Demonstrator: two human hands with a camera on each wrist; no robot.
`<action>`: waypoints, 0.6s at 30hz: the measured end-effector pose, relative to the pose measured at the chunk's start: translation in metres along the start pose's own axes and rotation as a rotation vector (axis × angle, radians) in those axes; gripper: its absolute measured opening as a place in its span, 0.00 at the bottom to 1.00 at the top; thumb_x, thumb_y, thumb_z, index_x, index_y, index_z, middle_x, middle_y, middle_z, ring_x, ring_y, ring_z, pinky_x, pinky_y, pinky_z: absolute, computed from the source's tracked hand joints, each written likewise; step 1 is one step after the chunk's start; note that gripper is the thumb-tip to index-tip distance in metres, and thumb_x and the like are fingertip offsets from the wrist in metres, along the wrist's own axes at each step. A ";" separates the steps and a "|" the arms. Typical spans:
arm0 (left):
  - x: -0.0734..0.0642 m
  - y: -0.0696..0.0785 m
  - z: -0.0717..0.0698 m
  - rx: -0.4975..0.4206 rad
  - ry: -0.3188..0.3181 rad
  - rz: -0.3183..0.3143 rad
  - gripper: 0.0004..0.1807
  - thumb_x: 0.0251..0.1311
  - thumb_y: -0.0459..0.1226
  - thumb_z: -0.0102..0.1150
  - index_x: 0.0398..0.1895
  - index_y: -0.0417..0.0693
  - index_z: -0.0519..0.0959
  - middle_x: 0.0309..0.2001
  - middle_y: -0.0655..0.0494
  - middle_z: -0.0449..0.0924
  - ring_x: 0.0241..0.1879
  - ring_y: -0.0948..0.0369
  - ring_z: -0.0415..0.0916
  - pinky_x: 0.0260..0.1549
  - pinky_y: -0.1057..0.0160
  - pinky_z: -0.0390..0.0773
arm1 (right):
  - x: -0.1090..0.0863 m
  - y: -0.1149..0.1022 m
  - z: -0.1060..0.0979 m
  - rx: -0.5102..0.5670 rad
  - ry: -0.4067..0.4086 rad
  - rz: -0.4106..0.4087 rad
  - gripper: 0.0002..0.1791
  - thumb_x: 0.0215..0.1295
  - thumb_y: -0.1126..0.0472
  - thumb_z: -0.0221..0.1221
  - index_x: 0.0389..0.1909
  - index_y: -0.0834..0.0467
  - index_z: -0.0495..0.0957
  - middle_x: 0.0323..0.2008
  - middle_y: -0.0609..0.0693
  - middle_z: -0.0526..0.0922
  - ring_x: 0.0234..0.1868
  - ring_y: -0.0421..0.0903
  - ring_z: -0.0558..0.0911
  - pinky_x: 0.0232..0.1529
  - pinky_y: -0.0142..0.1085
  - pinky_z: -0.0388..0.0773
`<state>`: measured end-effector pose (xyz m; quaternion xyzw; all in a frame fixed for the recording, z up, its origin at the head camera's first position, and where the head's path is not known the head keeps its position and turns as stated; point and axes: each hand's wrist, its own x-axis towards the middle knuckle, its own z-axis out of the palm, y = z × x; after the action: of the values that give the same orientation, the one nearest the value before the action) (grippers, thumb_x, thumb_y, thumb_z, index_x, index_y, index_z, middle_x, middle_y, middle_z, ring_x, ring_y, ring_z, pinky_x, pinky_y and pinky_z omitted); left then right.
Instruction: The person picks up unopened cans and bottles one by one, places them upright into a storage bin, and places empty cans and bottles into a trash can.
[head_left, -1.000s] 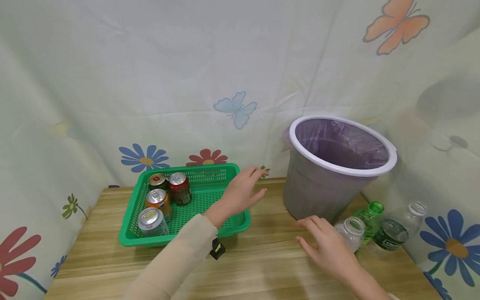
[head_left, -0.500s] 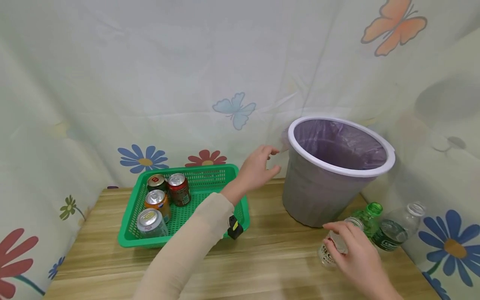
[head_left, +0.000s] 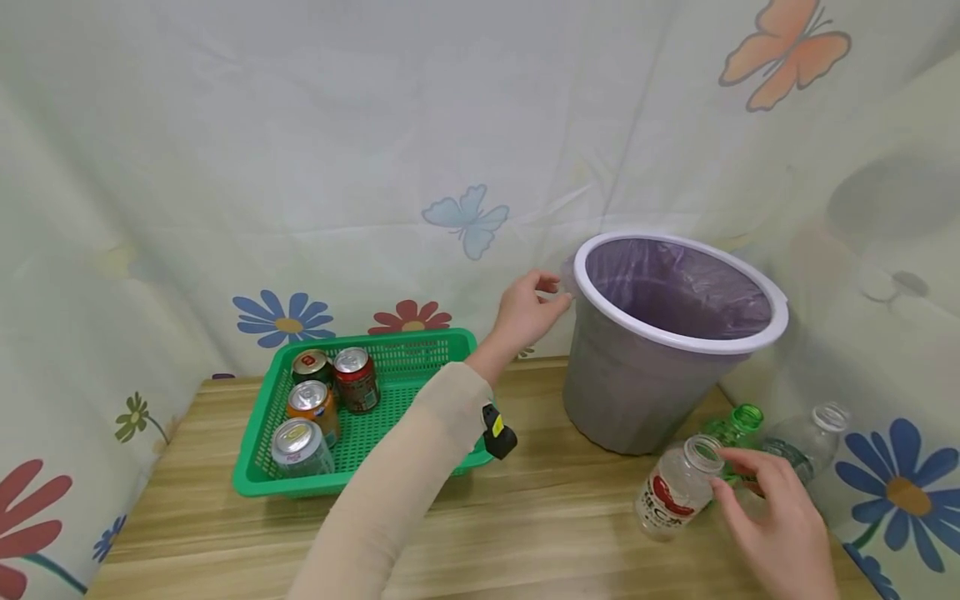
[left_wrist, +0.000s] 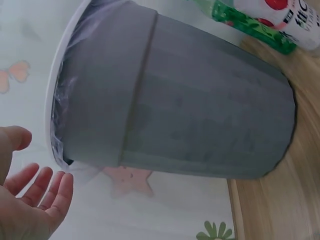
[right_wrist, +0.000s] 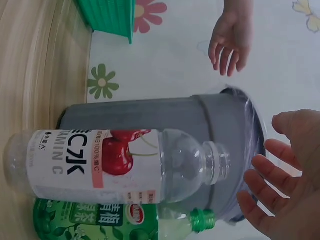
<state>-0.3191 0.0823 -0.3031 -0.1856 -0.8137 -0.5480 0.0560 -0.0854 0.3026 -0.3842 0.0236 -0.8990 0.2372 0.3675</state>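
A grey trash can (head_left: 622,383) with a white rim (head_left: 675,340) is lined with a thin purple bag (head_left: 705,279). Just left of its rim is my left hand (head_left: 528,312), fingers loosely bent and holding nothing. In the left wrist view the fingertips (left_wrist: 62,182) come close to the bag's overhanging edge; whether they touch it I cannot tell. My right hand (head_left: 783,525) reaches beside an uncapped clear plastic bottle (head_left: 671,492) with a cherry label. The right wrist view shows a gap between those spread fingers (right_wrist: 267,172) and the bottle's neck.
A green-capless bottle (head_left: 738,425) and a clear bottle (head_left: 825,429) stand behind the right hand, against the curtain. At left, a green basket (head_left: 360,479) holds several drink cans (head_left: 300,450). A patterned curtain (head_left: 375,167) backs the wooden table (head_left: 450,542).
My left hand has moved from above the basket, up and right to the trash can's rim. My right hand has moved right, past the cherry-label bottle, which now shows its front.
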 end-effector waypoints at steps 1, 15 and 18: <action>0.002 0.002 0.002 -0.020 0.014 -0.010 0.19 0.57 0.42 0.59 0.51 0.44 0.75 0.44 0.53 0.78 0.40 0.58 0.76 0.35 0.66 0.77 | -0.001 0.002 0.000 0.000 0.009 0.017 0.23 0.43 0.76 0.66 0.44 0.63 0.76 0.40 0.54 0.75 0.41 0.23 0.64 0.40 0.14 0.59; 0.013 0.021 0.026 -0.424 0.100 -0.287 0.22 0.52 0.40 0.65 0.50 0.44 0.74 0.38 0.55 0.76 0.31 0.56 0.81 0.29 0.65 0.81 | -0.012 0.021 0.010 0.108 0.065 0.297 0.27 0.50 0.78 0.61 0.54 0.65 0.70 0.44 0.27 0.64 0.44 0.19 0.64 0.39 0.08 0.64; 0.015 0.024 0.031 -0.459 0.123 -0.315 0.23 0.51 0.38 0.66 0.50 0.43 0.72 0.36 0.56 0.76 0.27 0.56 0.81 0.28 0.65 0.81 | -0.014 0.025 0.014 0.164 0.065 0.326 0.28 0.52 0.78 0.60 0.57 0.65 0.68 0.48 0.31 0.66 0.45 0.20 0.66 0.39 0.09 0.66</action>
<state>-0.3207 0.1222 -0.2906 -0.0309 -0.6823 -0.7300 -0.0241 -0.0896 0.3164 -0.4124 -0.1002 -0.8561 0.3668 0.3501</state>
